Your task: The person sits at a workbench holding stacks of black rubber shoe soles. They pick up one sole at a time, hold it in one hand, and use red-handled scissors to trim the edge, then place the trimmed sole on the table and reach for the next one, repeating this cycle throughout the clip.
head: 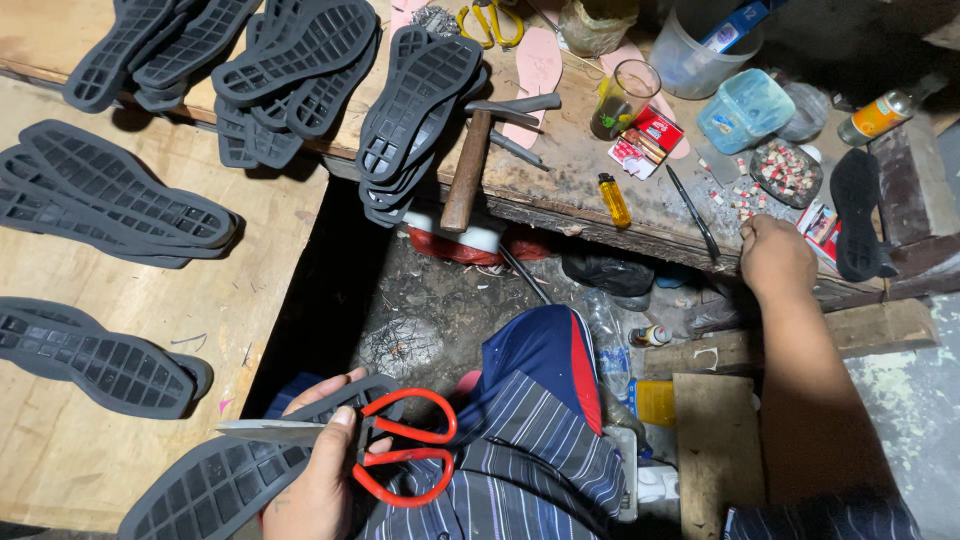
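A worn wooden workbench runs across the top of the view, and a pale plywood board fills the left side. Dark grey rubber shoe soles with gridded treads lie in heaps on the bench and in flat pairs on the board.

Low in the view, the person's left hand grips one more dark grey rubber sole together with a pair of red-handled scissors. The fingers are curled tight round both, thumb lying along the sole, the steel blades pointing left across the sole's upper edge. This sole sits just above the person's lap, over striped blue fabric.

The right hand reaches out to the bench's front edge on the right, seen from the back, fingers folded under. Whether it pinches anything cannot be told. It lies just beside a black sole and below scattered small red and white bits.

A wooden-handled hammer rests mid-bench. A yellow lighter lies to its right, with a drinking glass behind it.
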`<state>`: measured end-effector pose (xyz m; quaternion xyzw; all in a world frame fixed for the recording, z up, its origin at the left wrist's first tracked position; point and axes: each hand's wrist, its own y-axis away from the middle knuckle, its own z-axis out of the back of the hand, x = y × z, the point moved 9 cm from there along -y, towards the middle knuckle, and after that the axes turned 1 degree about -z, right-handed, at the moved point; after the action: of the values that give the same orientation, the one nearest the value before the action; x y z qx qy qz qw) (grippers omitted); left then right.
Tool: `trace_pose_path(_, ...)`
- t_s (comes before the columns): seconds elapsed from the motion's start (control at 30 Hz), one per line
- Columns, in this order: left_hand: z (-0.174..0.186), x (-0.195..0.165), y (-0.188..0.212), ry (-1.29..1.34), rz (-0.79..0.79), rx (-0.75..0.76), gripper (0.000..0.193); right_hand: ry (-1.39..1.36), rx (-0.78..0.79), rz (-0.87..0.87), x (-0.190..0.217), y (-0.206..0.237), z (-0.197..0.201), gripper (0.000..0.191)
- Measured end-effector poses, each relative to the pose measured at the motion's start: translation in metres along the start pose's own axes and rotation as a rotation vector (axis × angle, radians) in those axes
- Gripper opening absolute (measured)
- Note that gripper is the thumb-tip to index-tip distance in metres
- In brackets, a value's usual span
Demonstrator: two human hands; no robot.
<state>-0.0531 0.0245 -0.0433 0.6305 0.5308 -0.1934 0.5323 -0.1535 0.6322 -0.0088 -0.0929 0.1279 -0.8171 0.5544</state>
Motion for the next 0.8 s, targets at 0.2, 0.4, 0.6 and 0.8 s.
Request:
trace_pose_path(0.2,0.008,0.001,0.000,0.006,0.020,-0.007,0.039,-0.013,0.151,-0.066,0.010,-0.007,0.012,0.021)
trace_pose_path(0.4,0.015,-0.009,0.004,-0.015,0.016,-0.004,0.039,-0.187,-0.164,-0.075,0.021,0.020,0.041,0.021)
trace_pose_path(0.6,0.017,-0.013,0.005,-0.056,0.020,-0.001,0.040,-0.220,-0.222,-0.047,0.006,0.031,0.031,0.016)
trace_pose_path(0.8,0.010,-0.020,0.006,-0.001,-0.034,-0.021,0.039,-0.421,-0.412,-0.162,0.038,0.057,0.054,0.014)
